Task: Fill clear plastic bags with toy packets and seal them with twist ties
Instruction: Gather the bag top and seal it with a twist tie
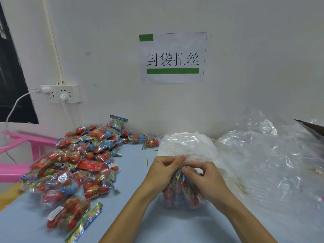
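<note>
Both hands work at the neck of a clear plastic bag [181, 193] that stands on the blue desk [122, 225], packed with red and blue toy packets. The left hand [164, 170] pinches the gathered bag top between thumb and fingers; the right hand [204, 179] curls its fingers round the neck just beside it. A heap of loose toy packets [73, 163] lies to the left. A yellow twist tie [147, 162] lies near the left hand. Empty clear bags [263, 155] are piled to the right.
</note>
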